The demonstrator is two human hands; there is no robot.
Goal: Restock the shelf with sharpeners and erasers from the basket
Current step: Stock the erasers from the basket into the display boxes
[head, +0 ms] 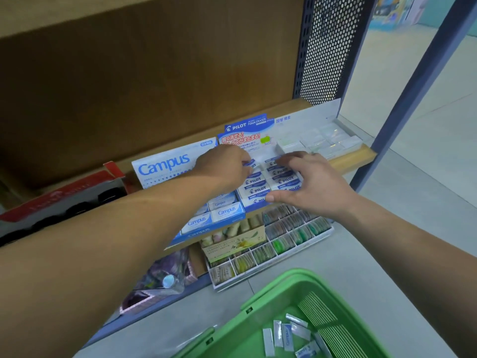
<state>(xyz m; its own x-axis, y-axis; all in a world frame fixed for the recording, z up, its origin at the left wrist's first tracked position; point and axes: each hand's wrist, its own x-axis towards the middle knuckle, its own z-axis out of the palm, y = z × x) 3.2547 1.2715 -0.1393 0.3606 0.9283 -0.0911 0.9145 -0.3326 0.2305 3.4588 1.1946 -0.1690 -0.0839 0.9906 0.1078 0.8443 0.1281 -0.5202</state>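
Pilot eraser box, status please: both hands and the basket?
Left hand at Pilot eraser box back row, grip unclear. Right hand rests spread on Pilot erasers. Basket holds loose erasers. Nothing blocks.

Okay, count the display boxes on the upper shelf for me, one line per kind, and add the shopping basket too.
Campus display box: 1
Pilot display box: 1
Red and black box: 1
Clear tray of white erasers: 1
Green basket: 1
Total: 5

Matt wood for the shelf [356, 157], perforated painted metal for the side panel [333, 47], smooth green plastic for the basket [284, 285], glossy wrap on erasers [287, 337].
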